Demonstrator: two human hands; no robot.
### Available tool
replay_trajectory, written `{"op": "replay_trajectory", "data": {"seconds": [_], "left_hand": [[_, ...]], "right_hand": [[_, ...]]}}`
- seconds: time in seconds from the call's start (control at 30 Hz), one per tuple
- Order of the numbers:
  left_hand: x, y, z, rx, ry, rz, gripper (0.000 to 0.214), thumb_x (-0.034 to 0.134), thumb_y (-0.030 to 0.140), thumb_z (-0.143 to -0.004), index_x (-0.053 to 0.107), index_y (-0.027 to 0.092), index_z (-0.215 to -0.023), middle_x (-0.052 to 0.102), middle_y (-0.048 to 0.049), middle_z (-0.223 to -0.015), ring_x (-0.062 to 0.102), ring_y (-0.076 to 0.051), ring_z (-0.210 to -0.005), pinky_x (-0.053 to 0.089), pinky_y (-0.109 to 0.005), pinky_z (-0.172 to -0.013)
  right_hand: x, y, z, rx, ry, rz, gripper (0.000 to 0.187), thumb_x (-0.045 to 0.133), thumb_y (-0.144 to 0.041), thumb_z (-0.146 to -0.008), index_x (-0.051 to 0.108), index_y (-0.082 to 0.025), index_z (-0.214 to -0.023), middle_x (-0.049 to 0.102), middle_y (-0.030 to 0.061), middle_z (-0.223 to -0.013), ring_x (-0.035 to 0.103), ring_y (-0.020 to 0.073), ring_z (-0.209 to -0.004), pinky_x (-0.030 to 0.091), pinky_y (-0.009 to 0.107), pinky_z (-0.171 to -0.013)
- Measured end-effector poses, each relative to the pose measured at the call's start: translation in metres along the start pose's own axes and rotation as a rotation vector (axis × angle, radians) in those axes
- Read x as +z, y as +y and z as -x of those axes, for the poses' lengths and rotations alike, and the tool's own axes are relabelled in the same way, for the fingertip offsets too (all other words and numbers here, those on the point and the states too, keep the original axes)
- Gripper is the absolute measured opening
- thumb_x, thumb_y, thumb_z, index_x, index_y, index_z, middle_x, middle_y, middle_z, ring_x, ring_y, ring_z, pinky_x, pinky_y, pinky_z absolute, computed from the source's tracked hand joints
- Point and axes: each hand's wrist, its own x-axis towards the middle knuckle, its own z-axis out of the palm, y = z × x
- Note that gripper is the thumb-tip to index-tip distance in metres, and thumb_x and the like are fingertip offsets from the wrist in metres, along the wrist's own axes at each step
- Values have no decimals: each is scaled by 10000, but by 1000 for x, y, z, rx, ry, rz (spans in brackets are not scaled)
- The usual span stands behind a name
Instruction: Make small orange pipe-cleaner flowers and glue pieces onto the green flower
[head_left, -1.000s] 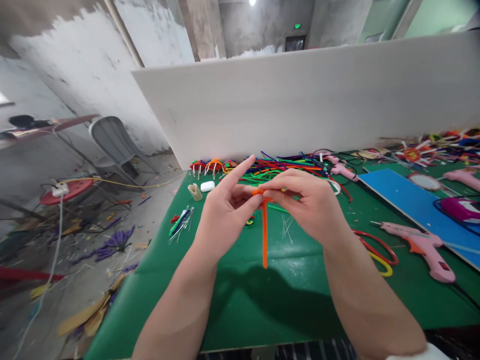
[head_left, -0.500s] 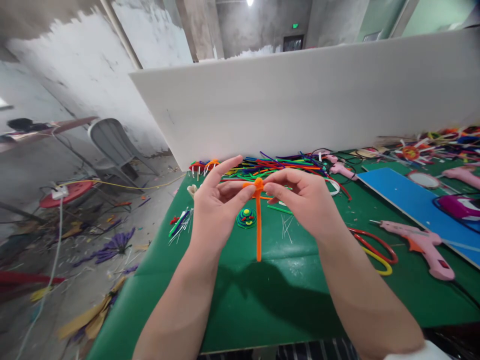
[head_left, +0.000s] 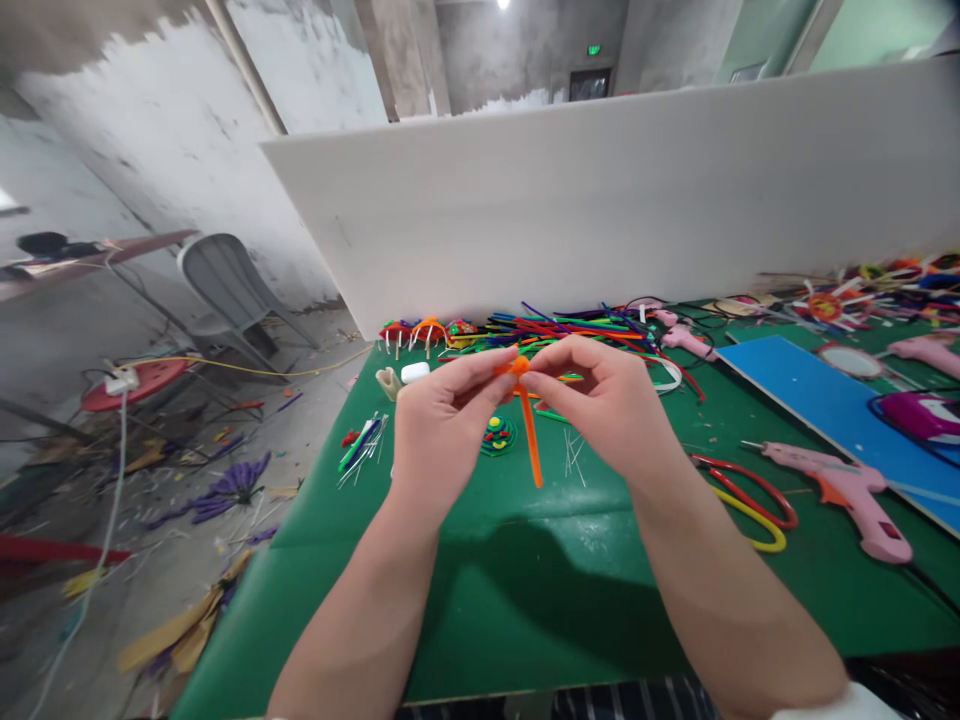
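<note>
Both my hands are raised over the green table (head_left: 480, 600) and pinch an orange pipe cleaner (head_left: 531, 440) at its coiled top end. My left hand (head_left: 442, 420) grips the coil from the left with fingers pressed together. My right hand (head_left: 600, 410) grips it from the right with thumb and forefinger. The straight tail of the pipe cleaner hangs down and slightly right, above the table. A small green coiled disc with coloured dots (head_left: 498, 436) lies on the table just behind the hands.
A heap of coloured pipe cleaners (head_left: 570, 330) lies at the back by a white board (head_left: 637, 190). Red-and-yellow scissors (head_left: 750, 500), pink glue guns (head_left: 847, 490), a blue sheet (head_left: 817, 400) and thin pins (head_left: 364, 445) lie around. The table's left edge drops to a littered floor.
My left forefinger, stretched out before, has curled onto the coil. The orange tail looks shorter and has swung slightly to the right. Both hands stay close together.
</note>
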Motion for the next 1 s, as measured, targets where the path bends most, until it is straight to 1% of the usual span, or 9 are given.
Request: {"op": "replay_trajectory", "data": {"seconds": [0.13, 0.2, 0.33, 0.47, 0.6, 0.7, 0.8, 0.87, 1.0], "left_hand": [[-1, 1, -1, -25, -56, 22, 337, 618, 187, -743, 606, 196, -1080, 697, -20, -837, 662, -132, -729, 568, -261, -722], [-2, 0, -2, -14, -51, 24, 324, 631, 193, -733, 608, 188, -1056, 689, -20, -814, 660, -130, -716, 569, -253, -705], [-3, -2, -3, -7, -10, 36, 222, 655, 225, -713, 620, 173, -926, 671, -8, -719, 651, -122, -634, 570, -237, -625], [-1, -5, -2, -18, 28, 80, 178, 668, 246, -699, 623, 163, -850, 680, -13, -731, 649, -122, -628, 571, -238, -610], [2, -6, 0, 6, 43, 91, 170, 649, 254, -718, 639, 169, -865, 688, -23, -809, 658, -136, -707, 571, -254, -665], [6, -3, 3, 57, 36, 14, 282, 623, 243, -740, 608, 199, -1018, 673, -32, -910, 655, -143, -783, 558, -264, -733], [10, -2, 7, 122, 40, -146, 464, 620, 218, -738, 501, 256, -1185, 631, -34, -1037, 650, -128, -768, 549, -268, -745], [11, -3, 8, 171, 72, -273, 464, 606, 202, -746, 491, 269, -1191, 629, -26, -1048, 644, -115, -730, 544, -263, -729], [9, -5, 8, 284, 148, -459, 286, 561, 200, -783, 597, 243, -1063, 675, -13, -959, 642, -133, -754, 524, -277, -752]], "right_hand": [[-1, 2, -1, 9, -3, -6, 154, 590, -324, -762, 603, -173, -793, 608, 11, -756, 577, 117, -694, 481, 210, -547], [-2, 3, -2, 28, -41, -44, 175, 579, -345, -768, 585, -172, -793, 591, 9, -759, 564, 112, -686, 481, 209, -538], [-2, 4, -2, 52, -123, -99, 195, 553, -361, -786, 557, -169, -822, 562, 9, -780, 547, 104, -681, 473, 206, -529], [1, 3, 0, -4, -66, -49, 166, 532, -331, -802, 562, -170, -828, 551, 6, -785, 541, 98, -693, 465, 198, -542], [6, 2, 0, -34, 34, -11, 123, 553, -295, -787, 566, -173, -792, 553, -1, -754, 534, 92, -681, 466, 191, -548], [10, 3, -1, 16, 68, -126, 128, 551, -305, -786, 548, -178, -785, 554, -7, -743, 532, 85, -650, 479, 195, -546], [12, 6, -3, 61, 85, -237, 144, 553, -322, -784, 529, -179, -781, 560, -12, -737, 551, 85, -651, 496, 203, -565], [12, 7, -4, 71, 96, -271, 151, 570, -327, -772, 532, -180, -777, 571, -14, -733, 572, 92, -667, 509, 212, -580], [11, 10, -5, 65, 128, -298, 146, 603, -319, -747, 555, -186, -785, 611, -8, -745, 609, 109, -696, 530, 238, -623]]}}
